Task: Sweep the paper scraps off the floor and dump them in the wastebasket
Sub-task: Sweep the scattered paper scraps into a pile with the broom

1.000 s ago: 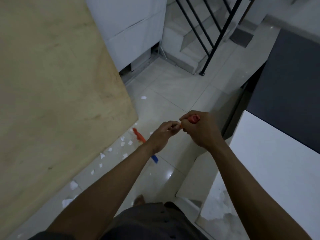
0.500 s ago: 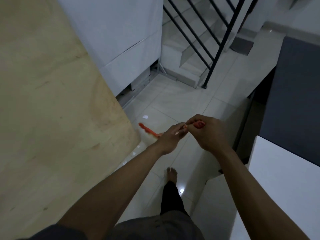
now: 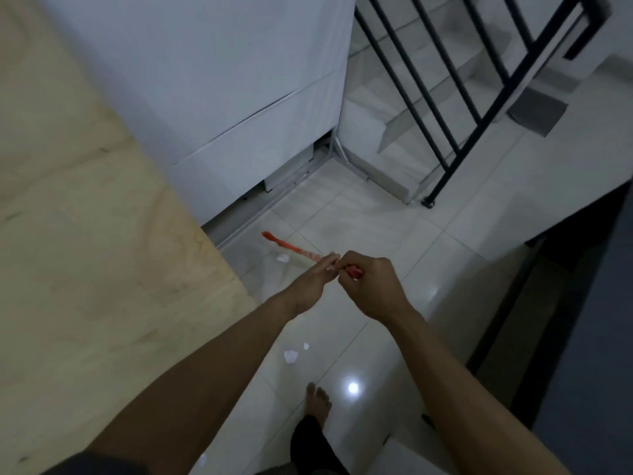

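An orange broom handle [image 3: 291, 247] slants from my hands down toward the floor at the upper left. My right hand [image 3: 368, 286] is closed around its top end. My left hand [image 3: 313, 281] grips the handle just below, fingers touching the right hand. White paper scraps lie on the pale tiled floor: one [image 3: 283, 258] beside the handle, two more [image 3: 291, 355] nearer my bare foot [image 3: 318, 401]. The broom's head is too blurred to make out. No wastebasket shows.
A light wooden tabletop [image 3: 102, 269] fills the left. A white cabinet [image 3: 239, 97] stands behind it. White stairs with a black metal railing [image 3: 445, 132] rise at the upper right. A dark surface [image 3: 589, 337] runs along the right edge.
The view has shifted forward and up along the floor. The cluster of scraps by the table corner has left view. The broom's lower end has swung farther ahead, and my foot has stepped forward.
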